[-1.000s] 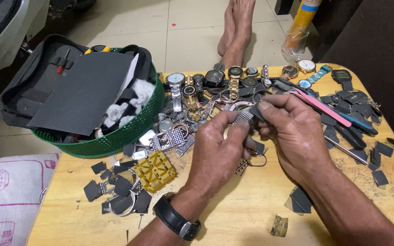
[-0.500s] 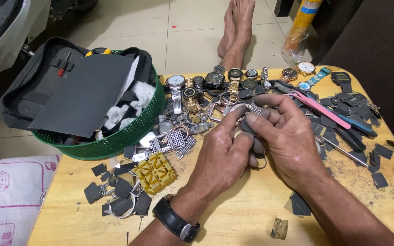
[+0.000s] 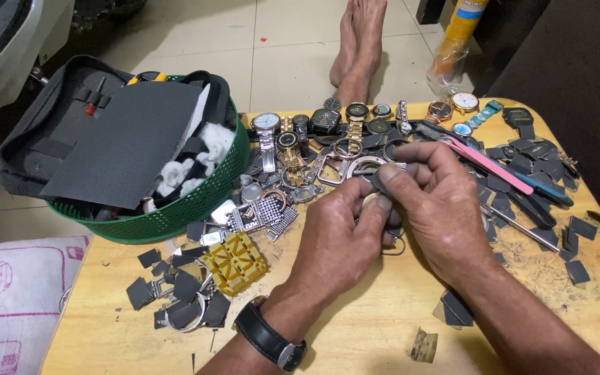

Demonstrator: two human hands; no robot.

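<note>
Both my hands meet over the middle of a wooden table (image 3: 355,333). My left hand (image 3: 342,236), with a black wristwatch (image 3: 269,337) on its wrist, pinches a small metal watch part (image 3: 373,182). My right hand (image 3: 439,201) grips the same part from the right with thumb and fingers. A small metal ring (image 3: 394,246) lies under the hands. The part is mostly hidden by my fingers.
A green basket (image 3: 196,205) with a black tool pouch (image 3: 105,139) and cotton stands at the left. Several watches (image 3: 314,128) line the far edge. A yellow holder block (image 3: 234,260), dark scraps (image 3: 175,288), a pink tool (image 3: 491,167) and pliers (image 3: 532,194) lie around. A bare foot (image 3: 359,48) rests beyond.
My hands have drawn closer together around the metal part, and the metal band piece seen a second ago is now hidden in my fingers.
</note>
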